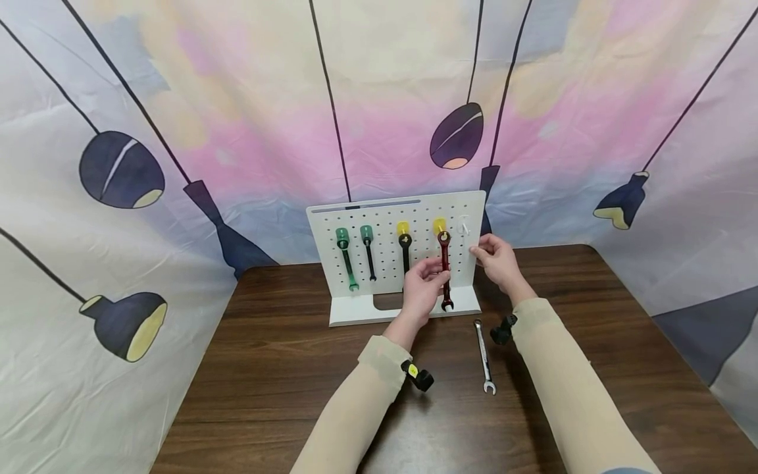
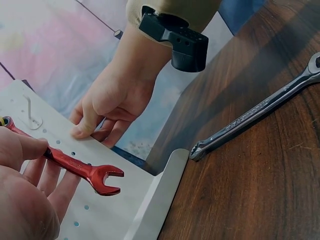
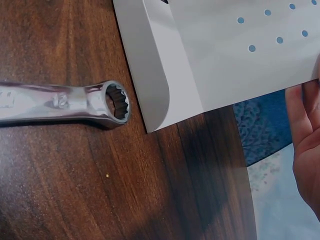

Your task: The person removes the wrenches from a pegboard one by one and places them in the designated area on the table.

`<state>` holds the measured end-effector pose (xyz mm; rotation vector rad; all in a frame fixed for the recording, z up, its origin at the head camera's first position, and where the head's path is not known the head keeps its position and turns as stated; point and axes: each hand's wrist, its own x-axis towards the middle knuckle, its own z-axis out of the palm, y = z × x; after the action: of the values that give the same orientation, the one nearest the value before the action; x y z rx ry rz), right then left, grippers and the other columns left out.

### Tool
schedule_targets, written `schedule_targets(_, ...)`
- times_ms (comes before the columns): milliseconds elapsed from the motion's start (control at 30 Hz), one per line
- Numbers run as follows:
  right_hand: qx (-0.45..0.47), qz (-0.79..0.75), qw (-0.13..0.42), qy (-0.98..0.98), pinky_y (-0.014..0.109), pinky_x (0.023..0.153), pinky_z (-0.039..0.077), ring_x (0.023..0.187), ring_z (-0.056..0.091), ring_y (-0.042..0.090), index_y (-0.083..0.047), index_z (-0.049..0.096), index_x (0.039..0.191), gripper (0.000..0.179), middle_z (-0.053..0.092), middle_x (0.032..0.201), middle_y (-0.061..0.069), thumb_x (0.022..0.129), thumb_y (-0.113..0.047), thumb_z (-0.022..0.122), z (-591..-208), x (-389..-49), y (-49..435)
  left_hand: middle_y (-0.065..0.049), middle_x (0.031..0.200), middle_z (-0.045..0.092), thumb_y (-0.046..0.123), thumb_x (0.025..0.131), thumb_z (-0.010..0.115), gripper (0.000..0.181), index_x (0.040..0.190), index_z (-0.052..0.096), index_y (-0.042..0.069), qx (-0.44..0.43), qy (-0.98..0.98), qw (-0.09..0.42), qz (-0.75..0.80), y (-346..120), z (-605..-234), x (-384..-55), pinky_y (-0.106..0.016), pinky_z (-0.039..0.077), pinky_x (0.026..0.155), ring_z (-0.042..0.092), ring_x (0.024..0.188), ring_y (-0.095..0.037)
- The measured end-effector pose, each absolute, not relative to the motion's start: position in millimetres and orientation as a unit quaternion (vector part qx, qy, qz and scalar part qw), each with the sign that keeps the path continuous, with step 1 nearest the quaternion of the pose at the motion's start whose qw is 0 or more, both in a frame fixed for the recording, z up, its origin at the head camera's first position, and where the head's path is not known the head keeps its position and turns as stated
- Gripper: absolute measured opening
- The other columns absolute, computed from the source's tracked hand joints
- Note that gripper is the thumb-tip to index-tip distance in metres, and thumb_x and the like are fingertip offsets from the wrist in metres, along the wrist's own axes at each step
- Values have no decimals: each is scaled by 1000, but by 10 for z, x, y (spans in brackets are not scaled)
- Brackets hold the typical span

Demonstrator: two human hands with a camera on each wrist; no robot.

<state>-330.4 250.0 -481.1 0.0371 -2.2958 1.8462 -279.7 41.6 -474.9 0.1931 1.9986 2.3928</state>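
Note:
A red combination wrench [image 1: 446, 273] hangs by its ring end from a yellow hook [image 1: 439, 225] on the white pegboard [image 1: 387, 276]. My left hand [image 1: 422, 289] pinches its shank, thumb in front and fingers behind, as the left wrist view shows; the open jaw end points downward. At the board's right edge, my right hand [image 1: 500, 263] grips the panel with the thumb on the face and the other fingers behind. A clear hook [image 1: 464, 227] with nothing on it sits near that thumb. On the table in front lies a silver combination wrench [image 1: 484, 359].
Two green wrenches hang at the left of the board, one larger [image 1: 347, 263] and one slimmer and darker [image 1: 370, 257]. A black wrench [image 1: 405, 250] hangs in the middle, partly behind my left hand. The dark wooden table [image 1: 284, 368] meets a printed cloth backdrop [image 1: 266, 131].

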Motion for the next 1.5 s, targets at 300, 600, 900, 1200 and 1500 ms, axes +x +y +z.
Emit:
schedule_targets(300, 17, 627, 93, -773, 59, 105, 55, 97, 67, 16, 1, 64, 108, 12, 72, 99, 7, 106, -11, 69, -4805, -3291, 2506, -7, 107, 75, -2, 96, 76, 31, 126, 74, 5, 73, 629, 24, 773, 371, -4751, -2765, -34, 66, 76, 71, 92, -15)
schedule_targets(600, 15, 626, 97, -773, 58, 105, 56, 103, 68, 19, -4, 65, 105, 7, 73, 104, 12, 107, -11, 68, -4798, -3282, 2509, -7, 107, 74, -5, 96, 75, 33, 128, 73, 2, 75, 618, 41, 782, 313, -4708, -2743, -35, 67, 77, 73, 91, -14)
schedule_targets(900, 5, 622, 83, -779, 55, 106, 55, 105, 68, 22, 5, 64, 115, 25, 71, 109, 17, 107, -18, 69, -4805, -3276, 2510, -6, 105, 74, -6, 96, 74, 33, 128, 74, 4, 73, 613, 47, 785, 299, -4698, -2731, -41, 67, 78, 72, 89, -14)
schedule_targets(1200, -1, 624, 83, -777, 55, 106, 55, 100, 68, 16, 7, 64, 115, 23, 73, 109, 16, 107, -15, 68, -4801, -3272, 2505, -7, 103, 75, -5, 96, 76, 32, 127, 74, 3, 73, 621, 48, 779, 291, -4640, -2691, -35, 67, 71, 73, 88, -14)
schedule_targets(1500, 1, 626, 85, -775, 54, 107, 55, 99, 67, 15, 5, 65, 113, 21, 72, 106, 16, 106, -14, 69, -4799, -3288, 2504, -9, 105, 76, -3, 96, 76, 32, 127, 75, 4, 76, 624, 51, 776, 277, -4625, -2689, -40, 68, 75, 75, 89, -17)
